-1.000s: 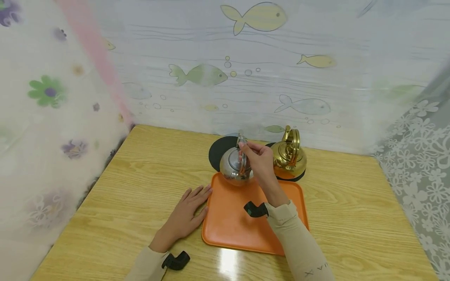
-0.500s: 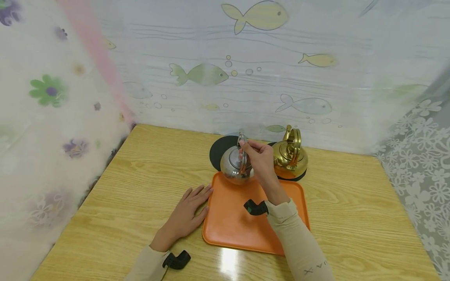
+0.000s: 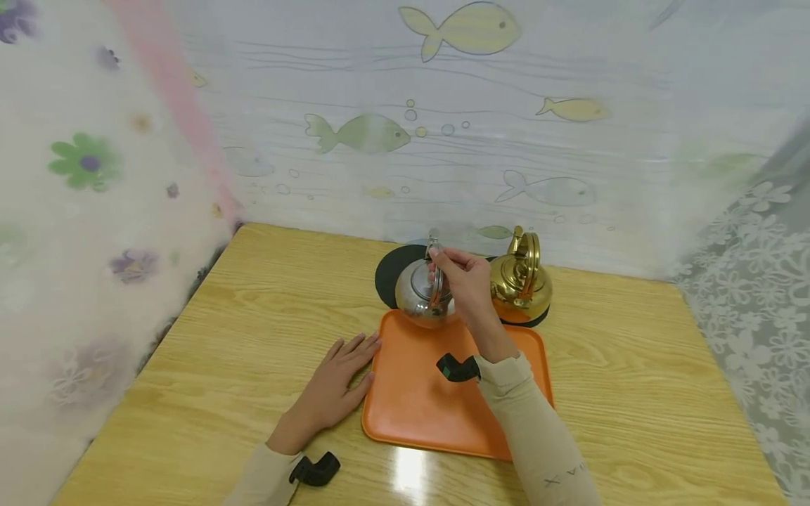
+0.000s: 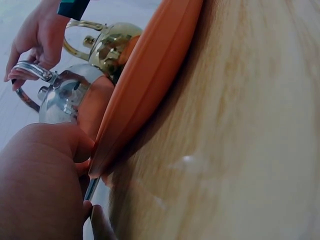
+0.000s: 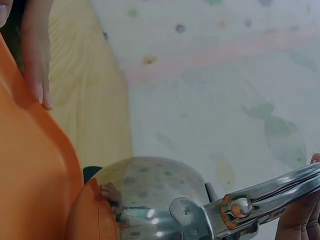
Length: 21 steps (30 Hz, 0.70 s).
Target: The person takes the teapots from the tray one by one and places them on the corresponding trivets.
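A shiny silver kettle [image 3: 420,299] stands between a round black mat [image 3: 389,275] and the far left corner of an orange tray [image 3: 430,393]. My right hand [image 3: 471,288] grips the kettle's upright handle between thumb and fingers. In the right wrist view, the silver kettle [image 5: 150,200] appears close beside the tray's rim. Whether its base touches mat or tray is hidden. My left hand [image 3: 329,386] lies on the table with fingers extended, touching the tray's left edge. Just right of my right hand is a gold kettle [image 3: 522,288] on another dark mat [image 3: 531,321].
The wooden table [image 3: 633,379] carries everything. Fish-patterned sheeting [image 3: 354,176] rises right behind the kettles, and flowered sheeting [image 3: 76,281] borders the left side. White lace fabric [image 3: 759,316] hangs along the right edge.
My right hand and the silver kettle have shifted very slightly toward the back, away from the tray. My left hand, the tray and the gold kettle stay where they were.
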### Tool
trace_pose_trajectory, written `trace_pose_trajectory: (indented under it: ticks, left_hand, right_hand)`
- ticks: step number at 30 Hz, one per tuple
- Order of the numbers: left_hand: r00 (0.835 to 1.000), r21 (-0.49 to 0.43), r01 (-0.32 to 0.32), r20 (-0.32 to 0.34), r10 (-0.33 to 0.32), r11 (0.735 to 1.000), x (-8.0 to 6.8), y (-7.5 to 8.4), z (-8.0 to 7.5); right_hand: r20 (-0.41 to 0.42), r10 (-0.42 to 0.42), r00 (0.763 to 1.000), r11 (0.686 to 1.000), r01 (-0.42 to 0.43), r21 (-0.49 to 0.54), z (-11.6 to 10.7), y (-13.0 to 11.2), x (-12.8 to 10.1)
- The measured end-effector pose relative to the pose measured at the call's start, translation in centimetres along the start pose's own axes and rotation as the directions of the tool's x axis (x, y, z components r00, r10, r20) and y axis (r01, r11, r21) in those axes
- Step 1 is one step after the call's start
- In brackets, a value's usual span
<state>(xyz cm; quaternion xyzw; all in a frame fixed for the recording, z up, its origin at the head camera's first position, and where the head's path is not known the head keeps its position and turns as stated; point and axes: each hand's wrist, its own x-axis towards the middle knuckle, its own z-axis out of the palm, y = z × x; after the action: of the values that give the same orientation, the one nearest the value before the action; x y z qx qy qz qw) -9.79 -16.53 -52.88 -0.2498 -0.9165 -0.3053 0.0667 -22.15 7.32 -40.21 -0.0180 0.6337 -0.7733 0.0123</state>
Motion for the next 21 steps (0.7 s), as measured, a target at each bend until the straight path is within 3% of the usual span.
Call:
trace_pose_trajectory:
  ticks: [21]
  left_hand:
    - [1.0, -0.024, 0.003, 0.0, -0.003, 1.0, -0.2, -0.1, -0.2]
  right_hand:
    - [0.006, -0.036, 0.999, 0.999, 0.036, -0.041, 0.8, 0.3, 1.9]
